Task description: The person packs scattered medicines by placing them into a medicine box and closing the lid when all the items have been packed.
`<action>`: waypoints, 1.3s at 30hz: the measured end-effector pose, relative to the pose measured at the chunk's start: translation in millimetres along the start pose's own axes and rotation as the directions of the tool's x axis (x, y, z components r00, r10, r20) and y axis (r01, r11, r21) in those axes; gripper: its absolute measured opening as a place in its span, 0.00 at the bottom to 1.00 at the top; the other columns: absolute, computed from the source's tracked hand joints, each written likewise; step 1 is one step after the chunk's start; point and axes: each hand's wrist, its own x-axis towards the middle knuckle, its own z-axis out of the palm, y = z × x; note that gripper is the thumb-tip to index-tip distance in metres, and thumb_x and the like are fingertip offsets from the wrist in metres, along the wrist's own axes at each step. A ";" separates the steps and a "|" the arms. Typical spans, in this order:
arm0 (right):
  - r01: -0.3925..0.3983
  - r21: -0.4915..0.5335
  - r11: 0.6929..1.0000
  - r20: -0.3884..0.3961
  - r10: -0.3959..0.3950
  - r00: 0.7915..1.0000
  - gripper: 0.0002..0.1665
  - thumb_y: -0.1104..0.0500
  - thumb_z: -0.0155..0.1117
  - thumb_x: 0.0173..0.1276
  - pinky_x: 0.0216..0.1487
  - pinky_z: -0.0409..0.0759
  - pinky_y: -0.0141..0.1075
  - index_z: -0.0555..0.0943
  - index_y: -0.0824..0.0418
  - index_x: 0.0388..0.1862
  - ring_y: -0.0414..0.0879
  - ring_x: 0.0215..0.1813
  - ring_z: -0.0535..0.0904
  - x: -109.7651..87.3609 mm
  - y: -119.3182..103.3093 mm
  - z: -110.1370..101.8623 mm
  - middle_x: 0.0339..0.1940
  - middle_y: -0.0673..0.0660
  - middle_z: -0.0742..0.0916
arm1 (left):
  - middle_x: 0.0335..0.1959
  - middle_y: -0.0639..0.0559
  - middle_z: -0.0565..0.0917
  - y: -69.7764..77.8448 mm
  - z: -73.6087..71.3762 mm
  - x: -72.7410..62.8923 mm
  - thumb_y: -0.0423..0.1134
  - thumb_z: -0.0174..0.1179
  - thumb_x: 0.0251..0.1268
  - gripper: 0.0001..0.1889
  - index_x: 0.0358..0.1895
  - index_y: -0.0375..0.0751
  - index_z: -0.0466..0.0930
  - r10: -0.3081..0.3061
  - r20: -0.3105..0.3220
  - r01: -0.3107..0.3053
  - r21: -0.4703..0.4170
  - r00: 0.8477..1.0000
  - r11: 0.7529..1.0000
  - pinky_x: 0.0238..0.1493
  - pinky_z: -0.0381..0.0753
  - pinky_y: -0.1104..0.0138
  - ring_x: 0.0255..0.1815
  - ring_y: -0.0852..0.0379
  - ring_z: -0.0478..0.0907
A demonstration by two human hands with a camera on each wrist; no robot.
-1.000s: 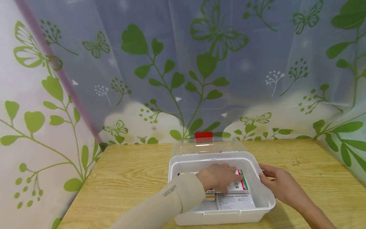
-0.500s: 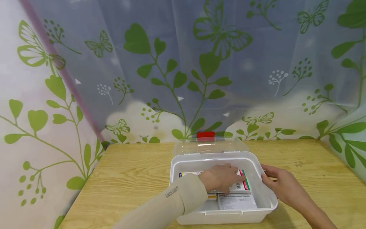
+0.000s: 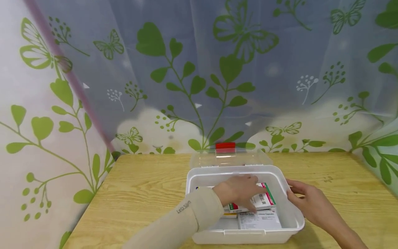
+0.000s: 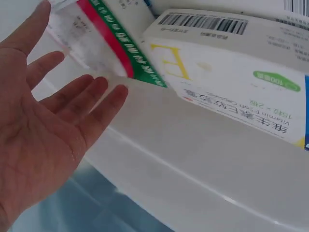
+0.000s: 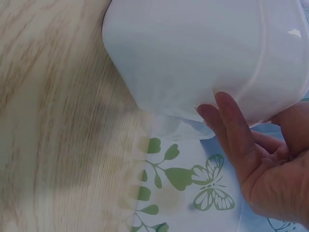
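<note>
A white plastic storage box stands on the table with several medicine boxes inside. Over them my left hand reaches in, thumb and fingers spread around a white medicine box with a red and green end, which lies aslant on a white capsule box. In the left wrist view, the fingers are extended beside that medicine box, and a vitamin E box lies next to it. At the storage box's right rim, my right hand holds on; in the right wrist view, fingertips touch the outer wall.
The clear lid with its red latch is folded back behind the storage box. Beneath is a wood-grain table. A curtain printed with green leaves and butterflies hangs along the back and sides.
The red and green medicine box has turned and tilted slightly, showing more of its front side. My left thumb and fingers have spread farther apart. The right hand stays at the rim.
</note>
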 end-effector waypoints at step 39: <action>-0.196 0.510 0.837 0.323 0.025 0.946 0.47 0.38 0.34 0.77 0.52 0.79 0.45 0.44 0.76 0.73 0.60 0.61 0.74 81.5 57.8 -6.9 0.70 0.77 0.60 | 0.57 0.31 0.70 -152.9 107.7 -113.5 0.45 0.49 0.74 0.24 0.64 0.31 0.65 -0.689 0.133 0.028 -0.986 0.712 -0.161 0.39 0.84 0.57 0.50 0.37 0.76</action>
